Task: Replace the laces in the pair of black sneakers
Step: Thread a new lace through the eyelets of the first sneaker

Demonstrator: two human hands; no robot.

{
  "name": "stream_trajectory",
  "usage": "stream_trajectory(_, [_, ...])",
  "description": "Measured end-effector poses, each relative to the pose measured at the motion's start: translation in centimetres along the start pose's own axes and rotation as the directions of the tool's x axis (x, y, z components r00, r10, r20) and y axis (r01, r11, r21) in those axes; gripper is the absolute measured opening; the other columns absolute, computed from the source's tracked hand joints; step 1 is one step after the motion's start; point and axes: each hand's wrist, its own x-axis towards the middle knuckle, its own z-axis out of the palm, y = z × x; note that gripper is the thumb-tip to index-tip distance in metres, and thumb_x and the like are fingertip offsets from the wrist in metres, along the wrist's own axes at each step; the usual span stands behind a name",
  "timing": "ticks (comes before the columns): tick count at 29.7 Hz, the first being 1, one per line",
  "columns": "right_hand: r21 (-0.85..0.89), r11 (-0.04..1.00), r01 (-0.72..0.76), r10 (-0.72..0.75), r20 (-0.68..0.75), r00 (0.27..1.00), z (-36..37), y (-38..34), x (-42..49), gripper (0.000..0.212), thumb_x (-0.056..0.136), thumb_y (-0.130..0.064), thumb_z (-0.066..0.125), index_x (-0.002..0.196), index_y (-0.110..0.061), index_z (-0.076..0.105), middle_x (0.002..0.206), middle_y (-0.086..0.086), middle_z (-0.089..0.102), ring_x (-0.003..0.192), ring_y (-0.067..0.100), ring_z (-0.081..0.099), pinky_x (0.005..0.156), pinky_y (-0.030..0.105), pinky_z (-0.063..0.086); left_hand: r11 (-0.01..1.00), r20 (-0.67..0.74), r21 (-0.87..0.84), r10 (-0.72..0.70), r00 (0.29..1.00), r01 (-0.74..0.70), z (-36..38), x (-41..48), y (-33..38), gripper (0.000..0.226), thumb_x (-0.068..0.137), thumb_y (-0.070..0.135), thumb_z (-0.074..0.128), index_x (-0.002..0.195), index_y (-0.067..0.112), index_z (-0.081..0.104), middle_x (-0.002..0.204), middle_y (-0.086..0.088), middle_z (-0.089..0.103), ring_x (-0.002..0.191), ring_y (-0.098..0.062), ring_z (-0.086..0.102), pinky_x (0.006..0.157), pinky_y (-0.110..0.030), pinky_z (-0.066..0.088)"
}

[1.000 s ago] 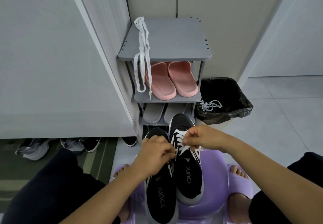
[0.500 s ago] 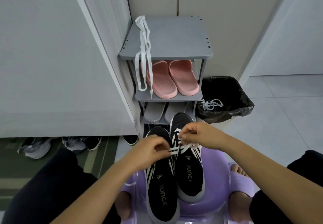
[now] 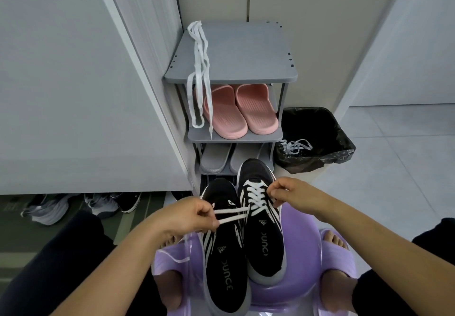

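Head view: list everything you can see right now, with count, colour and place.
black sneakers: 2, black with white stripes, side by side on the stool
white lace: 1, white, threaded in the right-hand sneaker, strands drawn left
stool: 1, purple, bottom centre
shoe rack: 1, grey, against the wall
spare laces: count unclear, white, draped over the rack top
pink slippers: 2, pink, second shelf
grey slippers: 2, grey, third shelf
bin: 1, black liner, right of the rack
discarded laces: count unclear, whitish, on the bin's rim
floor shoes: several, grey and black, under the cabinet, left
left hand: pinches the lace
right hand: pinches the lace beside the sneaker
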Motion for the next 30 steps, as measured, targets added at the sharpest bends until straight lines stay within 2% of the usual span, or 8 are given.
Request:
stream_trajectory(7, [-0.035, 0.998, 0.046, -0.047, -0.038, 0.998, 0.0, -0.5, -0.2, 0.008, 0.093, -0.016, 0.051, 0.094, -0.017, 0.059, 0.086, -0.005, 0.063, 0.075, 0.004, 0.062, 0.084, 0.029, 0.048, 0.965, -0.312, 0.256, 0.147, 0.939, -0.066, 1.7, 1.6, 0.4, 0.019, 0.091, 0.035, 0.055, 0.097, 0.019, 0.063, 0.091, 0.002, 0.054, 0.083, -0.01, 0.051, 0.071, -0.02, 0.037])
stream_trajectory(12, [-0.135, 0.969, 0.208, -0.22, -0.077, 0.972, 1.0, -2.0, -0.2, 0.014, 0.091, -0.012, 0.053, 0.097, -0.015, 0.065, 0.084, -0.008, 0.062, 0.072, 0.0, 0.056, 0.074, 0.015, 0.044, 0.947, -0.2, 0.318, 0.12, 0.972, -0.052, 2.8, 3.4, 1.7, 0.014, 0.086, 0.029, 0.063, 0.097, 0.022, 0.067, 0.101, 0.004, 0.046, 0.105, -0.015, 0.046, 0.091, -0.026, 0.039])
stream_trajectory(18, [-0.373, 0.854, 0.363, -0.346, 0.114, 0.931, 3.1, -3.6, 0.3, 0.018, 0.08, -0.024, 0.07, 0.098, -0.018, 0.068, 0.078, -0.012, 0.042, 0.069, 0.001, 0.044, 0.064, 0.006, 0.034, 0.958, -0.162, -0.259, 0.082, 0.983, -0.123, 0.4, 1.5, 4.8, 0.009, 0.087, 0.008, 0.059, 0.083, 0.016, 0.055, 0.069, 0.0, 0.063, 0.064, -0.01, 0.058, 0.067, -0.02, 0.048])
stream_trajectory(20, [-0.219, 0.908, 0.357, -0.341, 0.11, 0.934, 3.9, -4.2, 0.2, 0.012, 0.081, -0.02, 0.071, 0.086, -0.01, 0.067, 0.075, -0.006, 0.046, 0.066, 0.007, 0.044, 0.065, 0.013, 0.036, 0.934, -0.344, -0.231, 0.184, 0.921, -0.273, -0.1, 0.8, 5.7, 0.007, 0.087, 0.012, 0.059, 0.089, 0.018, 0.056, 0.076, 0.003, 0.066, 0.069, -0.006, 0.059, 0.067, -0.013, 0.044])
stream_trajectory(23, [0.195, 0.937, 0.289, -0.297, 0.011, 0.955, 3.2, -5.8, -0.2, 0.012, 0.081, -0.01, 0.07, 0.07, -0.01, 0.063, 0.063, -0.001, 0.054, 0.06, 0.008, 0.047, 0.06, 0.015, 0.039, 0.932, -0.728, 0.021, 0.263, 0.633, -0.363, -1.3, 0.9, 5.8, 0.013, 0.086, 0.009, 0.059, 0.084, 0.022, 0.056, 0.079, 0.009, 0.06, 0.071, 0.0, 0.054, 0.066, -0.006, 0.04])
stream_trajectory(24, [0.281, 0.915, 0.289, -0.293, -0.029, 0.956, 2.6, -6.3, -0.3, 0.014, 0.081, -0.009, 0.069, 0.069, -0.014, 0.063, 0.06, -0.006, 0.056, 0.057, 0.004, 0.049, 0.061, 0.011, 0.039, 0.926, -0.736, -0.006, 0.251, 0.629, -0.377, -1.7, 1.0, 5.7, 0.016, 0.085, 0.006, 0.058, 0.08, 0.022, 0.057, 0.075, 0.008, 0.06, 0.067, 0.0, 0.054, 0.064, -0.007, 0.04])
stream_trajectory(27, [0.459, 0.827, 0.325, -0.318, -0.094, 0.943, 0.7, -7.5, -0.7, 0.012, 0.082, -0.007, 0.064, 0.072, -0.013, 0.063, 0.059, -0.011, 0.064, 0.058, -0.004, 0.056, 0.069, 0.012, 0.041, 0.944, -0.341, -0.142, 0.234, 0.91, -0.297, -0.3, 0.8, 6.1, 0.008, 0.083, 0.016, 0.066, 0.082, 0.023, 0.062, 0.068, 0.007, 0.061, 0.055, 0.0, 0.054, 0.059, -0.015, 0.04])
stream_trajectory(30, [0.531, 0.783, 0.324, -0.332, -0.084, 0.94, 0.0, -8.4, -1.3, 0.007, 0.077, -0.011, 0.064, 0.071, -0.013, 0.063, 0.056, -0.012, 0.063, 0.052, -0.002, 0.053, 0.067, 0.018, 0.037, 0.966, -0.311, -0.011, 0.243, 0.919, -0.259, 3.4, 2.3, 6.3, 0.014, 0.08, 0.035, 0.07, 0.076, 0.025, 0.06, 0.054, 0.01, 0.048, 0.049, -0.001, 0.043, 0.054, -0.02, 0.034])
